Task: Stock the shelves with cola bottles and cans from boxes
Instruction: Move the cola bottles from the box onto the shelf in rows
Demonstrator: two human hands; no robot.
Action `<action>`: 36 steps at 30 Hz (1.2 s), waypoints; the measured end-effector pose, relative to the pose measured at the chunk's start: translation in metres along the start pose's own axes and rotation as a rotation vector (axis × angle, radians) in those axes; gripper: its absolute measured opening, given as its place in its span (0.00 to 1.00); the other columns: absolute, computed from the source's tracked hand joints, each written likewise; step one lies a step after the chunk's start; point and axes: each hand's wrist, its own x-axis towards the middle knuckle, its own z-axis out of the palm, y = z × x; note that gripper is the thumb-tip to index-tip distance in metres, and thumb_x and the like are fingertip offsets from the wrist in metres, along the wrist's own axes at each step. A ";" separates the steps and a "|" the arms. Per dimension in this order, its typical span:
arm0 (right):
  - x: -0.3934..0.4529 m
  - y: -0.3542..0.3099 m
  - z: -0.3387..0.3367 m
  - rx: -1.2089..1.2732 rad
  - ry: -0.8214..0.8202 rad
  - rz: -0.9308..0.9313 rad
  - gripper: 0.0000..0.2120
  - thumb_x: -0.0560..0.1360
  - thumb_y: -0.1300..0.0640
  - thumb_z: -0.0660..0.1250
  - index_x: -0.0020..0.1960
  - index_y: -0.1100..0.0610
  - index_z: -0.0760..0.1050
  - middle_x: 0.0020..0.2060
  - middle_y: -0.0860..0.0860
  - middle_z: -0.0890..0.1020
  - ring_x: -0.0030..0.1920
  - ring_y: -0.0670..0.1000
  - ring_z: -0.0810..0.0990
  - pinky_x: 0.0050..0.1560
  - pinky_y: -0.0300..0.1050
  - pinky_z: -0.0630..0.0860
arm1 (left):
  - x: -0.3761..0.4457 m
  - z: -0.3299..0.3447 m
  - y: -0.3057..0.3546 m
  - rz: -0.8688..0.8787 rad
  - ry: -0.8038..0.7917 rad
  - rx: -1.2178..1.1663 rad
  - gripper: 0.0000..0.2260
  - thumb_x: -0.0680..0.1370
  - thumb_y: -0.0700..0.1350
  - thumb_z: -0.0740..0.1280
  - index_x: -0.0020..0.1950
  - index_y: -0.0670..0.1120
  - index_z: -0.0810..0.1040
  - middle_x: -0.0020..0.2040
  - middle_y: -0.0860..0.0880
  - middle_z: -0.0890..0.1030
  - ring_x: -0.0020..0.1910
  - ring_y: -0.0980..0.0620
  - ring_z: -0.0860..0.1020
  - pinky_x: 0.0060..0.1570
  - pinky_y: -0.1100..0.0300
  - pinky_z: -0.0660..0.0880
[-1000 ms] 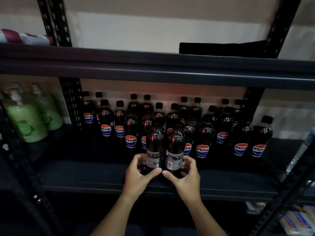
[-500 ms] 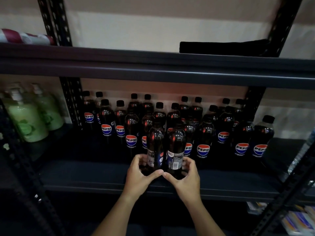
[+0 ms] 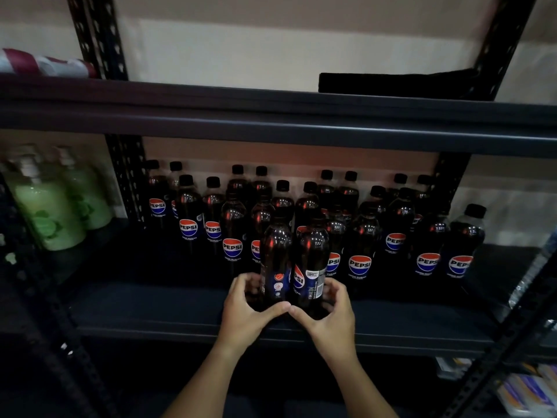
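Two bottles are held low on the shelf [image 3: 150, 309].
The left bottle [image 3: 275, 260] is gripped by the left hand [image 3: 247, 309] and the right bottle [image 3: 310, 263] by the right hand [image 3: 331, 312], so labels can be turned forward.

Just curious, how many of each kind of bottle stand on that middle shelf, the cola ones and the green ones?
cola bottles: 22 in view, counting the front two, one gripped by the left hand and one by the right hand; more may hide behind
green pump bottles: 2 plain, the rest too blurred
Total: 24
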 end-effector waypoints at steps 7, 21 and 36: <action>0.004 0.006 -0.005 0.023 -0.031 0.009 0.33 0.64 0.54 0.84 0.63 0.43 0.71 0.57 0.36 0.81 0.61 0.39 0.78 0.63 0.39 0.73 | 0.001 -0.003 -0.006 -0.010 -0.080 -0.054 0.23 0.70 0.48 0.82 0.62 0.57 0.77 0.59 0.63 0.82 0.61 0.62 0.79 0.67 0.58 0.73; 0.002 0.009 -0.002 -0.003 -0.002 -0.022 0.32 0.68 0.51 0.82 0.65 0.39 0.69 0.60 0.33 0.78 0.64 0.38 0.76 0.65 0.40 0.73 | 0.002 -0.003 -0.007 -0.011 -0.067 -0.106 0.24 0.70 0.47 0.82 0.62 0.55 0.78 0.59 0.60 0.83 0.61 0.58 0.81 0.67 0.51 0.76; 0.001 0.007 0.001 0.008 0.039 0.004 0.31 0.67 0.48 0.82 0.63 0.38 0.71 0.59 0.36 0.79 0.62 0.35 0.76 0.63 0.36 0.74 | 0.004 -0.001 -0.009 -0.042 -0.091 -0.074 0.27 0.70 0.44 0.82 0.64 0.60 0.75 0.60 0.67 0.81 0.62 0.65 0.78 0.67 0.60 0.74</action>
